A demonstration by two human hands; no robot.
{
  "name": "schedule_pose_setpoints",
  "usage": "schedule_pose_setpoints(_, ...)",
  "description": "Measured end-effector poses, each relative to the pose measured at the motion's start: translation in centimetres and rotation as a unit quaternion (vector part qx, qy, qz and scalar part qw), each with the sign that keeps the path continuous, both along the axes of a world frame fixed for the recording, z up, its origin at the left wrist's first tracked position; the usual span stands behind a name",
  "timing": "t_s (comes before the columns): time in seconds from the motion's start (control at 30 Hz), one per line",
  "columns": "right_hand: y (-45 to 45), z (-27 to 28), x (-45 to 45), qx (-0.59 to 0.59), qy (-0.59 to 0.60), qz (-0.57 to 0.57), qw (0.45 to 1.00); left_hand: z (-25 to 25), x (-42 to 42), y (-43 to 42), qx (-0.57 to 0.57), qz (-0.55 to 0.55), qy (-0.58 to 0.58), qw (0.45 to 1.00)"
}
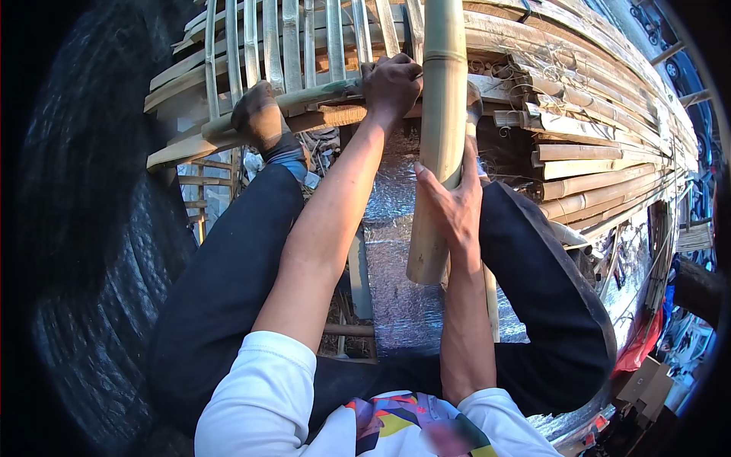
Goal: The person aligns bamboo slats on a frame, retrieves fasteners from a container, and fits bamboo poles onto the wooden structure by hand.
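A thick bamboo pole (443, 99) runs from the top of the view down between my legs, its cut lower end hanging over the silvery sheet. My right hand (454, 209) is wrapped around its lower part, thumb across the front. Left of the pole, my left hand (392, 87) is closed in a fist at a horizontal bamboo crosspiece (320, 94). Whatever those fingers hold is hidden. Upright split bamboo slats (292, 46) stand in a row beyond the crosspiece.
My left foot (260, 118) rests on the crosspiece; my right foot (474, 107) is partly behind the pole. Stacked bamboo strips (594, 152) lie to the right. Below is a silvery foil sheet (400, 289). Dark plastic sheeting (114, 289) hangs at left. A cardboard box (646, 387) sits lower right.
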State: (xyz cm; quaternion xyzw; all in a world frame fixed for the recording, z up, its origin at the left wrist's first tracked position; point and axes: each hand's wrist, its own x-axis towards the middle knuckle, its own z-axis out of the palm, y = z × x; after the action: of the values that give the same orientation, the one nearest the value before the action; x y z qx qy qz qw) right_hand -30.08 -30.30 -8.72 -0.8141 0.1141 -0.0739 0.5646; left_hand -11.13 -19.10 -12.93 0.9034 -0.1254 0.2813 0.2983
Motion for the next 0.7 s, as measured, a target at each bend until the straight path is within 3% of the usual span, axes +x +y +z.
schedule_pose_setpoints(0.27, -0.5, 5.5, -0.6, 0.116, -0.072, -0.057, 0.989, -0.5, -0.4, -0.4, 0.011, -0.009, -0.017, 1.0)
schedule_pose_setpoints(0.43, -2.9, 4.9, -1.6, 0.141, -0.053, -0.094, 0.984, -0.8, 0.4, 0.6, -0.027, -0.079, 0.051, 0.995)
schedule_pose_setpoints(0.5, -2.8, 4.7, -1.8, 0.138, -0.046, -0.109, 0.983, -0.4, 0.3, 1.6, -0.01, -0.133, -0.007, 0.991)
schedule_pose_setpoints(0.63, -1.8, 5.3, -1.3, 0.043, -0.061, -0.062, 0.995, -0.2, -1.1, 3.2, 0.083, -0.055, -0.024, 0.995)
schedule_pose_setpoints(0.7, -1.3, 6.0, -0.6, 0.003, -0.068, -0.039, 0.997, -1.2, -0.7, 3.6, 0.062, -0.064, -0.024, 0.996)
